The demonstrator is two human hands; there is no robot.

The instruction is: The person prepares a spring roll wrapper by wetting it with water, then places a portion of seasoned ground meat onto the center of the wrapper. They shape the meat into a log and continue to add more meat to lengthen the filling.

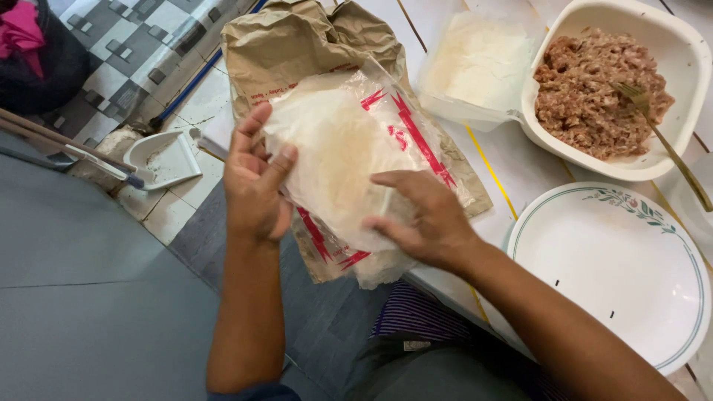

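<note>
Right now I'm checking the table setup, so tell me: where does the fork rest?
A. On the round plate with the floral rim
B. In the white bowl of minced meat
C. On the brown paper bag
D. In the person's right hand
B: the fork lies with its tines in the minced meat inside the white bowl, its handle sticking out over the rim, while the round plate has nothing on it.

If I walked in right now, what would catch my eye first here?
Probably the two hands in the middle: the left hand and right hand hold a thin pale wrapper sheet over a clear bag with red stripes. At top right, a white bowl holds minced meat with a fork in it. Below it sits a plate.
</note>
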